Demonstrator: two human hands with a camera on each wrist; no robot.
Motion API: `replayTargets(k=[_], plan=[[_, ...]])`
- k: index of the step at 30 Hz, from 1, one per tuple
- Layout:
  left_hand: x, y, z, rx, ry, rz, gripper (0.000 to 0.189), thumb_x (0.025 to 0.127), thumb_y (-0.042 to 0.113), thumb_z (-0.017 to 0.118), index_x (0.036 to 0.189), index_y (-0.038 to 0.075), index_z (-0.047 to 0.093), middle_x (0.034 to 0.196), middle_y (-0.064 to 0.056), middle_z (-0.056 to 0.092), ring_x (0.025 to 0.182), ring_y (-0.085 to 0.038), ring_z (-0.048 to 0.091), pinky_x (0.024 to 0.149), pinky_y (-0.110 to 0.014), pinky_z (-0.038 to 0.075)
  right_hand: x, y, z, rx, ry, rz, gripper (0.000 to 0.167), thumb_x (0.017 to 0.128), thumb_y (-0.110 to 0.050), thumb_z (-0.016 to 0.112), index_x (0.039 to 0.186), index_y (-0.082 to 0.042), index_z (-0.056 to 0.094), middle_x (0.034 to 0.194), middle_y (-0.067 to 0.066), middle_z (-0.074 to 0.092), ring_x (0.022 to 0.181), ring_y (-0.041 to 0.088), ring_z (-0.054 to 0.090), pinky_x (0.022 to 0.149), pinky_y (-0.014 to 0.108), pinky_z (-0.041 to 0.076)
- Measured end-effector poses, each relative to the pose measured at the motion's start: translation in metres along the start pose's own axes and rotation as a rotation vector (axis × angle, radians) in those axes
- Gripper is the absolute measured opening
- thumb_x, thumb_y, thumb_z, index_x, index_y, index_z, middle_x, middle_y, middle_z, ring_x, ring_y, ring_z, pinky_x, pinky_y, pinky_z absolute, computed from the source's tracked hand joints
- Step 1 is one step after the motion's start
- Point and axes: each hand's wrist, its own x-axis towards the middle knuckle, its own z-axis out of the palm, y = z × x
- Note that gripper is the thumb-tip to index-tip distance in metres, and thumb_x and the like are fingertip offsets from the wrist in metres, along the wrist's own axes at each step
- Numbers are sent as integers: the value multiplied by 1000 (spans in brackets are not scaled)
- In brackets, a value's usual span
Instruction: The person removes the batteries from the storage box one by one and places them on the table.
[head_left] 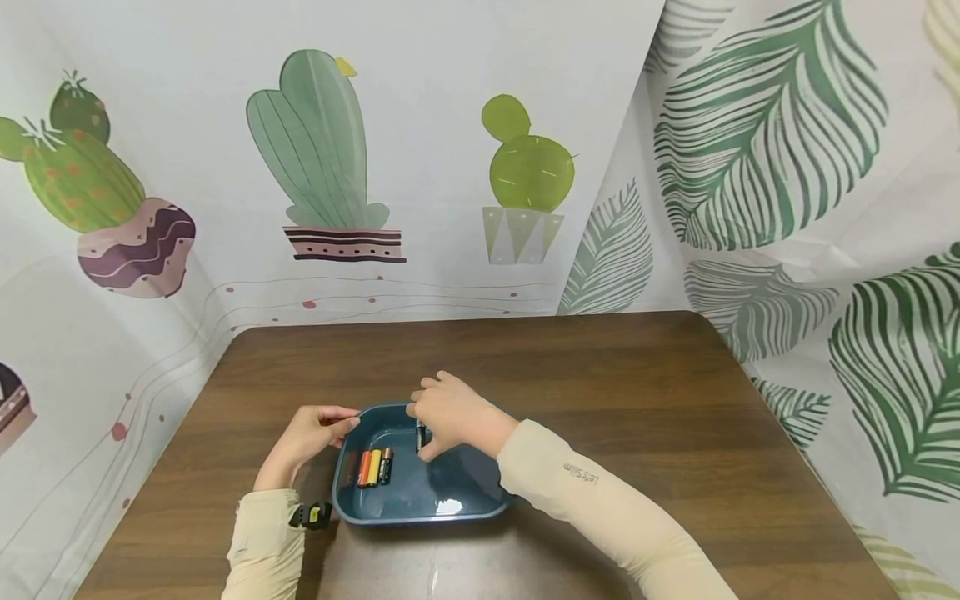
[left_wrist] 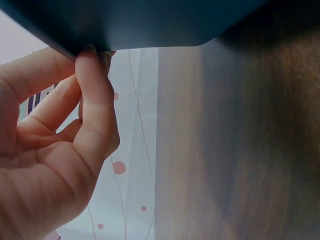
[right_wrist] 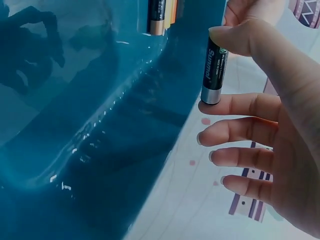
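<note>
A dark blue tray [head_left: 412, 496] with raised sides stands on the wooden table. At its far left corner my left hand [head_left: 309, 435] pinches the rim between thumb and fingers; in the left wrist view the thumb [left_wrist: 95, 82] presses against the tray's side [left_wrist: 150, 30]. My right hand [head_left: 456, 413] is over the far part of the tray. It pinches a black battery [right_wrist: 215, 70] with a silver end, lengthwise between thumb and index finger, the other fingers spread. Inside the tray, at the left, an orange battery [head_left: 364, 468], a yellow battery [head_left: 374, 467] and a black battery [head_left: 386, 466] lie side by side.
The brown wooden table [head_left: 637, 392] reaches back to a wall hanging [head_left: 435, 167] printed with cacti. Another hanging with leaves [head_left: 780, 125] covers the right side. A dark device [head_left: 313, 514] is strapped at the left wrist, beside the tray.
</note>
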Motion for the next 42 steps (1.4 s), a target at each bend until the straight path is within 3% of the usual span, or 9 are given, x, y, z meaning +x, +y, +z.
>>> replayTargets(k=[9,14,22,28,42], plan=[[0,0,1,9,-3,9,25,91,9,65,109,-7,68,87,-11,66,70,-19,60,65,-29,55,-22,9,1,-34,103,-15,52,76,-59,68,111,-21,69,103,-8,64,92,13,51,79,30,41],[0,0,1,11,-3,26,24,91,9,65,109,-8,68,87,-12,66,69,-19,60,64,-29,55,-33,14,1,-36,147,-17,48,75,-59,68,105,-21,69,95,-9,61,88,13,50,77,30,41],[1,-2,0,8,-1,28,24,91,9,65,108,-7,69,87,-11,66,70,-19,60,64,-29,55,-45,24,3,-25,187,-19,51,76,-59,67,109,-20,68,99,-8,62,88,14,50,74,31,40],[1,-2,0,12,2,31,24,91,10,65,109,-6,69,88,-11,67,71,-19,60,64,-29,55,-57,34,4,-42,256,-8,46,74,-58,67,99,-20,66,88,-8,57,81,14,47,67,29,35],[1,-1,0,18,3,19,24,91,10,65,109,-6,69,87,-10,66,70,-19,60,64,-29,54,-88,61,16,41,258,53,41,73,-53,72,92,-17,64,83,-5,54,78,16,46,65,31,34]])
